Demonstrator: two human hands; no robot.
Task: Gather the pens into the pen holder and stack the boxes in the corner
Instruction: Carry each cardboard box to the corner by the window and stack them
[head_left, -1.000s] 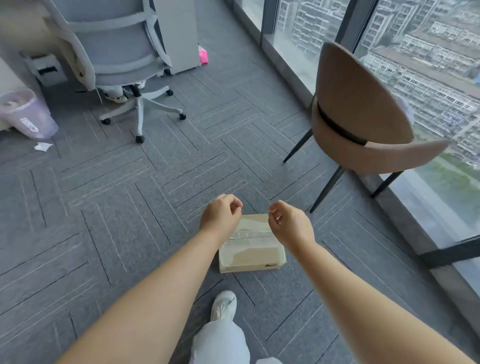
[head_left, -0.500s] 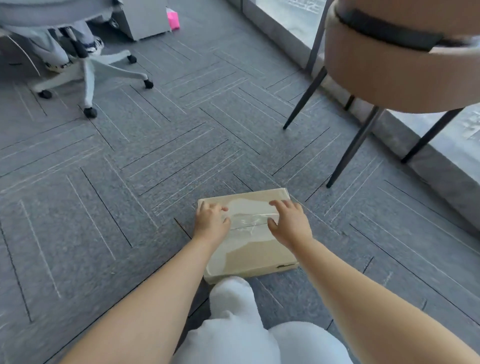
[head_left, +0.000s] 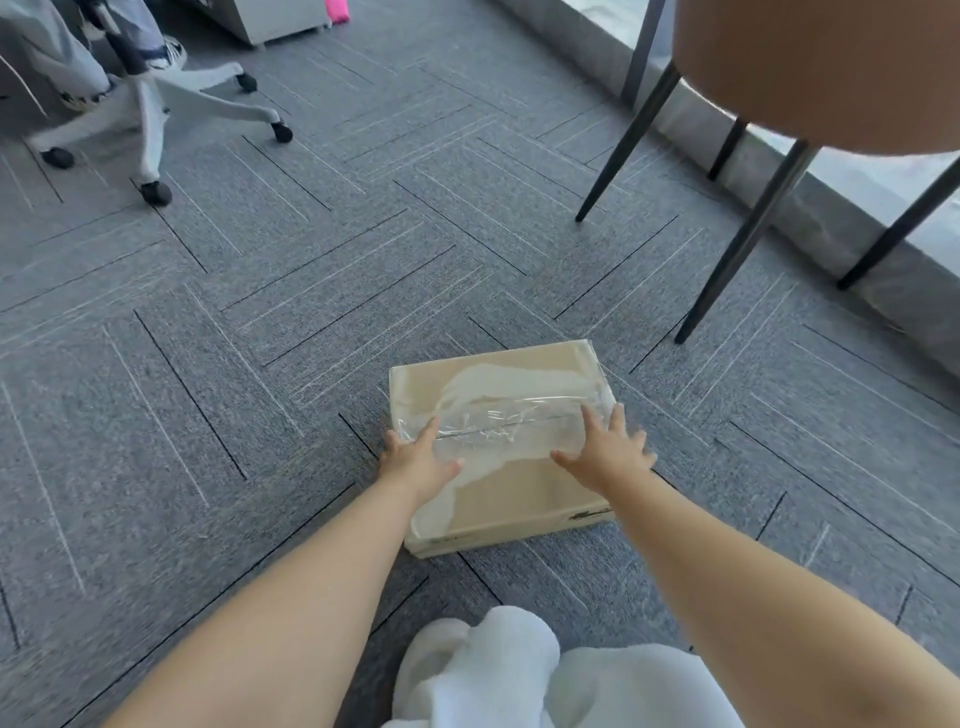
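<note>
One cardboard box (head_left: 511, 493) lies flat on the grey carpet (head_left: 234, 364), just ahead of the person's knees (head_left: 483, 670), which are in white trousers. It is closed. A strip of clear tape (head_left: 498, 421) runs side to side over its lid seam, so what it holds cannot be seen.

Both hands rest on its top. The left hand (head_left: 415, 462) is at the left edge, fingers straight and spread, forefinger on the end of the tape, thumb stretched across the lid. The right hand (head_left: 608, 457) is at the right edge, fingers likewise fanned apart, the outer ones reaching past the edge. Neither hand curls round anything.

Bare carpet lies along the box's left and far sides. To the right stands a brown chair (head_left: 831, 67) on dark slanted legs, the foot of its nearest leg (head_left: 737, 254) planted near the box's far right corner. Behind the chair runs a grey window ledge (head_left: 810, 218).

Well apart at the far left is the white wheeled base of an office chair (head_left: 150, 114), with a shoe (head_left: 169, 52) beside it. A pale cabinet (head_left: 270, 21) and a small pink thing (head_left: 337, 10) sit at the top edge.
</note>
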